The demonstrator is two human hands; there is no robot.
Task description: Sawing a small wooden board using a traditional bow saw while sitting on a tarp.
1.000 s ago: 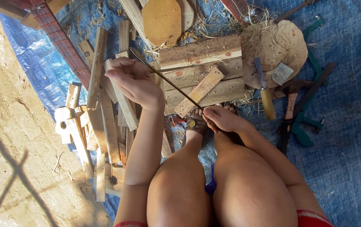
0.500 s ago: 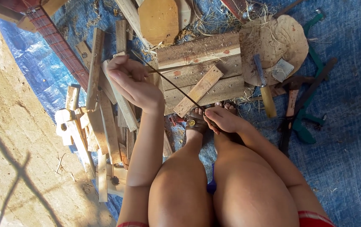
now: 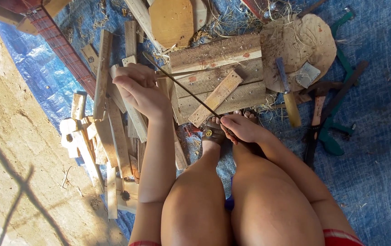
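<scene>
Your left hand (image 3: 143, 89) fingers pinch far end of thin dark rod (image 3: 184, 87); your right hand (image 3: 241, 128) fingers pinch near end, just above sandaled foot (image 3: 213, 134). Rod slants over plank block (image 3: 218, 75). Risk: thin rod bows or snaps under pull, slips pinch, jabs foot. Chisel (image 3: 288, 93) lies right, near toes.

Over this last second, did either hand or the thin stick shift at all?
Barely. The left hand drifted slightly up and left along the thin dark stick, keeping its grip. The right hand still pinches the stick's lower end by the feet. The wooden block and the tools on the blue tarp stayed put.
</scene>
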